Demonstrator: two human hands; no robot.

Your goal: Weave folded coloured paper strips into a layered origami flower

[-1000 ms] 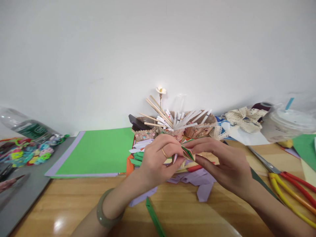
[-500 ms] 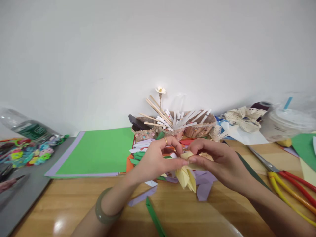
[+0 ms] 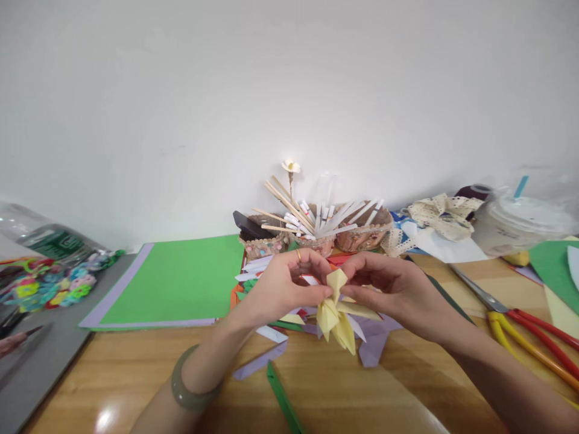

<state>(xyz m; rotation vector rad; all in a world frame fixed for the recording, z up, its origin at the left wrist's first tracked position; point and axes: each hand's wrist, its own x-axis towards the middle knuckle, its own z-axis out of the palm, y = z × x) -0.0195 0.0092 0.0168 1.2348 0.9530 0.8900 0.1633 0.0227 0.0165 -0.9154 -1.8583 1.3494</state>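
Spreading into pointed petals just below the frame's centre, the yellow folded paper hangs between the left hand and the right hand, each thumb and forefinger drawn nearly together on its upper part. Pulling unevenly there could tear a petal or spring a crease loose. Purple paper pieces lie behind it, right of centre; a slack pinch might drop it among them, or toward the green strip at bottom centre.

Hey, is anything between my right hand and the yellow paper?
Nothing visible: the right hand is at the top of the yellow paper, opposite the left hand. The purple paper lies behind, not between.
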